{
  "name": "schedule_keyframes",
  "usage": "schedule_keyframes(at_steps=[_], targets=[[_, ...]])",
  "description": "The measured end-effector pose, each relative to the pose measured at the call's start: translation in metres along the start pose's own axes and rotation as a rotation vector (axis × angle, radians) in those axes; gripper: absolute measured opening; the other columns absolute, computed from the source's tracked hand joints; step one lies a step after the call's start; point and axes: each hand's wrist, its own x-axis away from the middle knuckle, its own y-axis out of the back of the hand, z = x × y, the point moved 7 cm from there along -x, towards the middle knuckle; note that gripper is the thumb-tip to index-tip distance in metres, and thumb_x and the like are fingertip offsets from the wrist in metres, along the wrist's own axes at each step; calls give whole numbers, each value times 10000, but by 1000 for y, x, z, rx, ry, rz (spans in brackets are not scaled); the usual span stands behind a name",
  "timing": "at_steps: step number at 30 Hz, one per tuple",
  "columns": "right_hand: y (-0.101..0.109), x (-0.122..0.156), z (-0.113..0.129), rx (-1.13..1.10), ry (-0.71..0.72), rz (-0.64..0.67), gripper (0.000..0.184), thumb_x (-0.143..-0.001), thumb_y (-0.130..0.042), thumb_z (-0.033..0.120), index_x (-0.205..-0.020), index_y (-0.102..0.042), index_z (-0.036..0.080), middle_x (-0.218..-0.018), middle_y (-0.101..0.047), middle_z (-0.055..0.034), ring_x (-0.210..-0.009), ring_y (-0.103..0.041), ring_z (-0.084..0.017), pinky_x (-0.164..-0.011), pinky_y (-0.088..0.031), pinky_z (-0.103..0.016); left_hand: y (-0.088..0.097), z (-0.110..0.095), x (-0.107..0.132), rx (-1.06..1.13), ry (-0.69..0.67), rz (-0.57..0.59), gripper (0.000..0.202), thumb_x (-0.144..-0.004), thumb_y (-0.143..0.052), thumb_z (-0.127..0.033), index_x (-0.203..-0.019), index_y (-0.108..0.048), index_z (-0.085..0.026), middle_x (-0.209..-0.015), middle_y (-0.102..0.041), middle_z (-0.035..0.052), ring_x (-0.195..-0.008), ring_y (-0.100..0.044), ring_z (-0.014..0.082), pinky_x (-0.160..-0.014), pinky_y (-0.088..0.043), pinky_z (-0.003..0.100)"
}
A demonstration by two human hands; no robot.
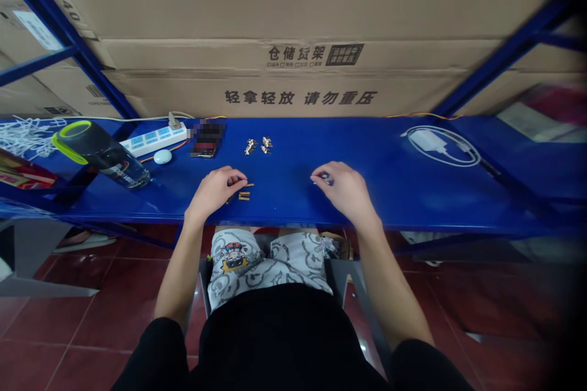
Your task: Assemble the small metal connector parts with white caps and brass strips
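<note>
My left hand (215,191) is low over the blue table, thumb and forefinger closed together. What its fingertips hold, if anything, I cannot make out. Beside them lie several small brass-coloured strips (244,196), partly covered by the hand. To the right, my right hand (345,189) is curled in a pinch, its fingertips pointing left. Small whitish pieces (326,178) show in the gap under its fingers; whether they are gripped or lie on the table I cannot tell. Farther back, between the hands, sit several small white-and-metal parts (250,146) in two groups.
On the left stand a water bottle (107,156), a white power strip (153,138), a round white object (162,156) and a dark phone (207,139). A white charger with coiled cable (433,142) lies at the right. Large cardboard (293,6) backs the blue table (284,165).
</note>
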Motion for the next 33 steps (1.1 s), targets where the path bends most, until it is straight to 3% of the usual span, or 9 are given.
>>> schedule_keyframes(at_steps=[3, 7, 10, 13, 15, 20, 26, 28, 33], targets=[[-11, -1, 13, -95, -17, -11, 116, -961, -590, 295, -940, -701, 265, -827, -705, -8, -740, -651, -189, -688, -463, -330, 0, -2, 0, 16, -14, -2, 255, -993, -554, -371, -1008, -784, -263, -997, -736, 45, -854, -677, 197, -809, -500, 329], [-21, -1, 25, -54, -4, -54, 140, -957, -562, 254, -922, -698, 247, -808, -695, -33, -744, -647, -208, -687, -466, -331, -1, -3, 1, 9, -7, 3, 186, -956, -621, -340, -997, -790, -273, -981, -730, 37, -851, -684, 201, -767, -497, 321], [-23, 2, 35, -177, 96, -34, 169, -984, -533, 277, -935, -691, 240, -848, -686, -46, -754, -632, -198, -724, -487, -330, -3, -3, 0, -25, 17, -24, 155, -947, -633, -299, -941, -785, -270, -968, -730, 31, -844, -689, 202, -754, -501, 320], [-28, 5, 45, -294, 227, 72, 161, -989, -532, 296, -944, -679, 251, -859, -683, -30, -768, -623, -188, -743, -491, -319, -6, -10, -2, -76, -3, -59, 137, -956, -623, -271, -925, -756, -257, -984, -729, 34, -893, -686, 211, -788, -514, 325], [-29, 5, 44, -252, 223, 74, 128, -955, -557, 262, -889, -666, 252, -815, -670, -19, -762, -615, -192, -731, -477, -319, -8, -17, -3, -81, -29, -87, 123, -967, -609, -253, -958, -732, -253, -986, -734, 34, -943, -681, 220, -815, -522, 330], [-22, 1, 29, 15, 64, -122, 148, -879, -568, 157, -766, -623, 235, -736, -657, -20, -738, -602, -216, -774, -456, -370, -20, -40, -1, 47, -79, -132, 112, -981, -620, -228, -1031, -713, -265, -968, -753, 5, -926, -690, 204, -831, -534, 330], [-18, -1, 35, -354, 131, -102, 197, -981, -560, 296, -1056, -739, 265, -906, -746, -41, -789, -647, -216, -748, -526, -360, -42, -62, -4, 190, -179, -176, 178, -970, -650, -192, -1111, -738, -253, -1013, -782, 1, -953, -705, 187, -908, -557, 344], [-17, -1, 34, -405, 126, -103, 196, -981, -587, 337, -1041, -763, 274, -913, -760, -38, -782, -652, -218, -755, -535, -370, -44, -63, -6, 190, -183, -185, 218, -966, -657, -189, -1159, -736, -250, -1013, -784, 11, -950, -708, 194, -914, -566, 363], [-26, -1, 28, -545, 35, -42, 163, -920, -703, 408, -957, -771, 265, -911, -784, -24, -783, -705, -217, -741, -551, -354, -33, -66, -1, 260, -250, -310, 148, -975, -663, -206, -1069, -773, -232, -1027, -791, 20, -938, -717, 181, -913, -569, 350]])
